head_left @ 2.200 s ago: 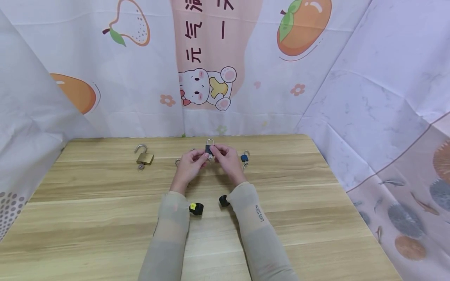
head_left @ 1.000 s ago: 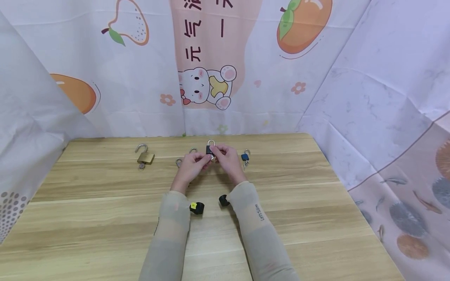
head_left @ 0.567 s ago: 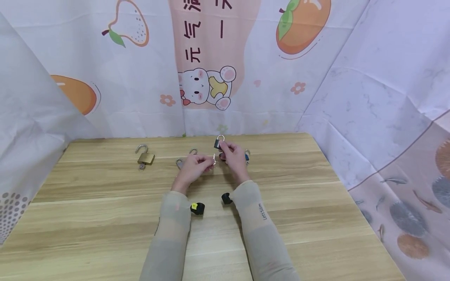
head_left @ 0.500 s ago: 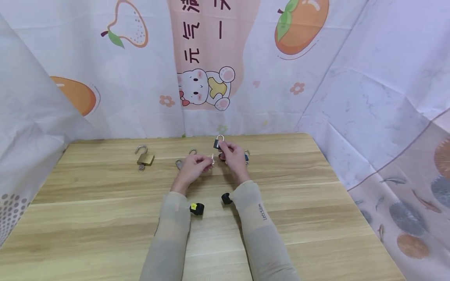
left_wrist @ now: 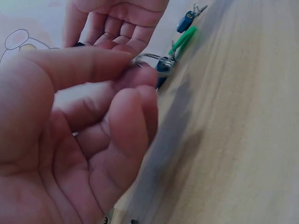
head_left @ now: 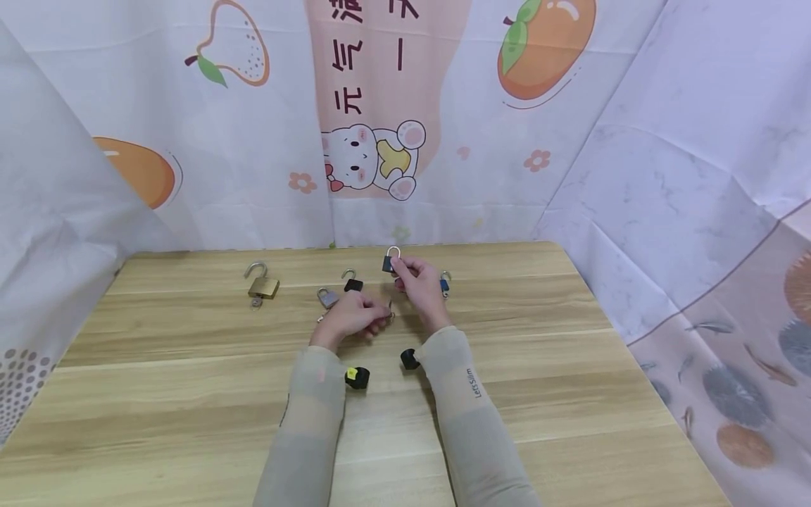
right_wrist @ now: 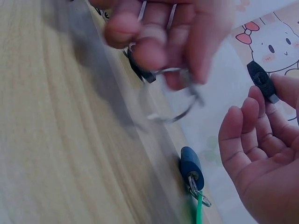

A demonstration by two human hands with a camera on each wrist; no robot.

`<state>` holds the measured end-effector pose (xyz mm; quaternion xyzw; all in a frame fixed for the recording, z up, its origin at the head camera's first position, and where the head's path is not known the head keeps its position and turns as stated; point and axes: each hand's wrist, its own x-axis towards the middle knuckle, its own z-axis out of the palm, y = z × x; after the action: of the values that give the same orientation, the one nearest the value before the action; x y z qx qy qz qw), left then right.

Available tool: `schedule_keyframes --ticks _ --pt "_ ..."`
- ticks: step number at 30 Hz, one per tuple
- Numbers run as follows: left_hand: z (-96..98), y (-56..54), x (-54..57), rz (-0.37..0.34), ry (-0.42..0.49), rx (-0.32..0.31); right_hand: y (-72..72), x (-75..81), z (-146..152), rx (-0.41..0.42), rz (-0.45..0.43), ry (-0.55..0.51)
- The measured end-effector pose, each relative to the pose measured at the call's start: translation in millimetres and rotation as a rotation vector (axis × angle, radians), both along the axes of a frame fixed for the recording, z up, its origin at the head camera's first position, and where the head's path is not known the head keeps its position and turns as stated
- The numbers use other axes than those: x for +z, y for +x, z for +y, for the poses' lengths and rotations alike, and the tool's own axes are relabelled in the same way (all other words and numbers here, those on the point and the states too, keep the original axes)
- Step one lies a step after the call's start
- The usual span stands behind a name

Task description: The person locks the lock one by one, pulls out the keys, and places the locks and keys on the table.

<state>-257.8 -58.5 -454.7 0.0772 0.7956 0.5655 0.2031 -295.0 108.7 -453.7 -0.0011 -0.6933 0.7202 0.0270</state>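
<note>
We log 2 hands working above the desk (head_left: 494,436). The right hand (head_left: 421,285) grips the black padlock (head_left: 388,264) between thumb and fingers, raised clear of the wood, hoop uppermost; in the right wrist view we make out its keyhole. The left hand (head_left: 357,315) pinches a metal key ring (right_wrist: 180,114), lower and apart from the lock; blur hides what hangs on it. Beyond it lies a gray padlock (head_left: 328,298); the brass padlock (head_left: 262,287), hoop swung open, sits farther left. For good handling, we judge: hold the lock by its body, leave the keyhole uncovered, pinch the ring firmly, and keep it from snagging neighbors.
</note>
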Motion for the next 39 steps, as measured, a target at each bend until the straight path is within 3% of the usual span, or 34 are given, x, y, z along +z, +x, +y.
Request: schedule_keyframes --ticks 5,10,20,25,29,33,39 --pt "6.6 0.4 -6.2 0.013 -0.128 0.040 -0.1 -0.6 1.6 0.011 -0.002 0.018" --pt "10.5 5.2 -0.9 0.025 -0.243 0.077 -0.2 -1.3 2.3 0.029 0.001 0.028" --pt "13.5 7.2 2.4 0.008 -0.286 0.083 0.6 -2.4 1.6 0.050 0.000 0.071" --pt "12.7 7.0 2.4 -0.002 -0.266 0.083 1.0 -3.4 2.0 0.056 -0.009 0.094" --pt "11.7 4.3 0.5 0.030 -0.233 0.125 2.1 -3.9 2.3 0.059 -0.011 0.104" --pt "11.5 -0.3 -1.7 0.137 -0.173 0.201 2.5 -4.9 2.6 0.079 -0.015 0.126" --pt "11.4 -5.4 -1.3 0.280 -0.079 0.249 2.0 -9.5 4.0 0.120 -0.024 0.315"
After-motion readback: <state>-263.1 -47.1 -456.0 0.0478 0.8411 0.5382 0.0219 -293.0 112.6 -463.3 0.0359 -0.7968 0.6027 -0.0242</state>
